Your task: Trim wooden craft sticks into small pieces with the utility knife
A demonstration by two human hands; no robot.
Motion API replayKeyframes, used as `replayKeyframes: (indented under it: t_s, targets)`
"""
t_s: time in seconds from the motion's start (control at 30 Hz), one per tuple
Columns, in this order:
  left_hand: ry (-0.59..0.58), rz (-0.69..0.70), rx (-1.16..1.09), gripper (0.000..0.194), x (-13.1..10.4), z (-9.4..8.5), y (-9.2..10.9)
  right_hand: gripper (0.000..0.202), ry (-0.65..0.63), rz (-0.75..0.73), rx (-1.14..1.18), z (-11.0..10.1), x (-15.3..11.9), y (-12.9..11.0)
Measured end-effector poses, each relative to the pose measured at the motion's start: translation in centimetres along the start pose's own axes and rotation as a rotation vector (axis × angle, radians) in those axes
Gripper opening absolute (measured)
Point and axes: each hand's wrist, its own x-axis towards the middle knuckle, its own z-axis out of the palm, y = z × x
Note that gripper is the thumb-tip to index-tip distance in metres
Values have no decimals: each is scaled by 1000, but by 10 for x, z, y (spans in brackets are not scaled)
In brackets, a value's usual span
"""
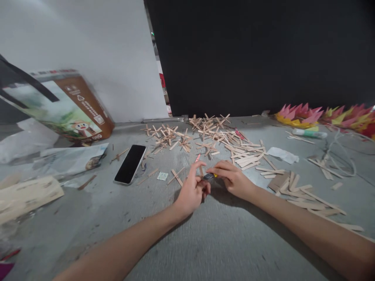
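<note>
With left hand (190,192) and right hand (234,179) close together over the grey surface (193,246), pinching a small black-and-yellow tool (208,176) between the right thumb and fingers, aiming its dark end toward the left. Holding the left hand with lower fingers curled inward and one finger reaching out above them. Can make out a wooden stick (201,170) between the hands, but cannot tell whether gripped by the left fingers or merely behind them. Can also see a red-and-white piece (198,157) just beyond the left hand.

To the left, can see crossed sticks (177,178), then a small patterned square (162,176), then a dark-screened phone (130,164) lying flat. Farther left, can see a printed bag (79,109) near the pale wall (117,47). Ahead, can see heaps of joined sticks (168,136), with loose flat sticks (247,154) to their right. Farther right, can see a crumpled white sheet (283,154), more scattered sticks (307,203), a looped cable (354,166) and, near the dark panel (263,54), a pink-and-yellow paper crown (299,116) just behind a capped tube (309,133).
</note>
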Motion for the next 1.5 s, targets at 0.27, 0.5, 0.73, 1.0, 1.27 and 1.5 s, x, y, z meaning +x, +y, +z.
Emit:
replayKeyframes:
  t_s: [0.27,0.5,0.73,1.0,1.27,1.5]
  targets:
    - [1,-9,-33,45,0,0,-2,61,-6,11,-33,-2,1,-1]
    - [-25,-45,21,44,1,0,1,66,-3,-31,-71,-1,-1,-1]
    - [25,-29,-38,45,-1,1,1,61,5,1,-21,0,-1,-1]
    - [-9,-18,25,52,1,0,1,69,-21,-34,-66,1,-2,0]
    - [59,-3,-27,53,-1,1,1,65,-6,-1,-60,-1,0,-3]
    - [9,3,74,58,0,0,0,66,-3,-50,-75,1,2,-4]
